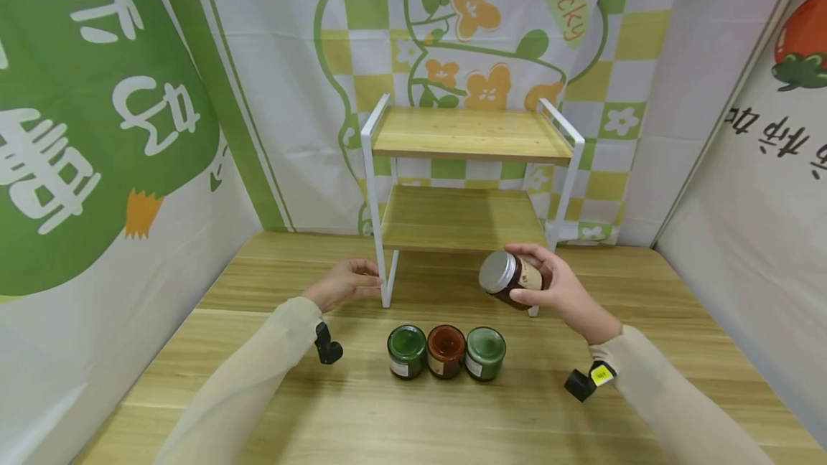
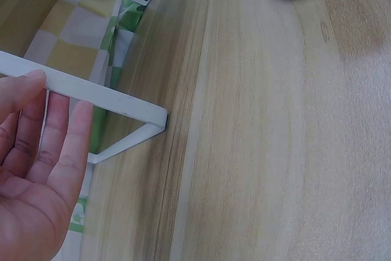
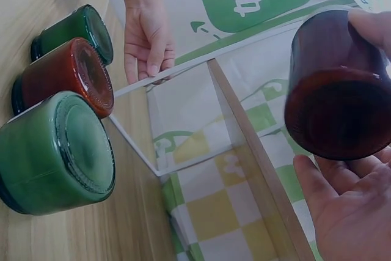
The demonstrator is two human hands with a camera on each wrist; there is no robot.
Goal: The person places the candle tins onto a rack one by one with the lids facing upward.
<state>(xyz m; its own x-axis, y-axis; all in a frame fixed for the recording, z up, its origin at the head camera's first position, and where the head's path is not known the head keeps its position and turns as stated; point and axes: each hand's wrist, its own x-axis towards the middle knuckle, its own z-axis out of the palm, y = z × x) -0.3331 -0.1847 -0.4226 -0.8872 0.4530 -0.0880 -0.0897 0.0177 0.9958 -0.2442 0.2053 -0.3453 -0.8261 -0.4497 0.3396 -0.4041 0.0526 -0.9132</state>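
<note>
My right hand [image 1: 558, 289] grips a dark brown glass jar [image 1: 526, 282] with a silver lid and a tan label. The jar is tilted in the air before the rack's lower right side, its lid toward the left. My left hand [image 1: 345, 283] pinches the front left leg [image 2: 116, 102] of a small two-tier rack [image 1: 472, 133] between thumb and fingers, low near the table. Three jars stand upside down in a row before the rack: dark green [image 1: 408, 350], reddish brown [image 1: 446, 350] and pale green [image 1: 485, 352].
The rack has wooden boards and a white metal frame; its lower shelf [image 1: 461, 217] sits above the wooden table [image 1: 362, 415]. Printed cloth hangs behind the rack [image 1: 368, 13] and on both sides. A black wrist camera [image 1: 328, 344] is strapped to the left sleeve, another [image 1: 581, 384] to the right.
</note>
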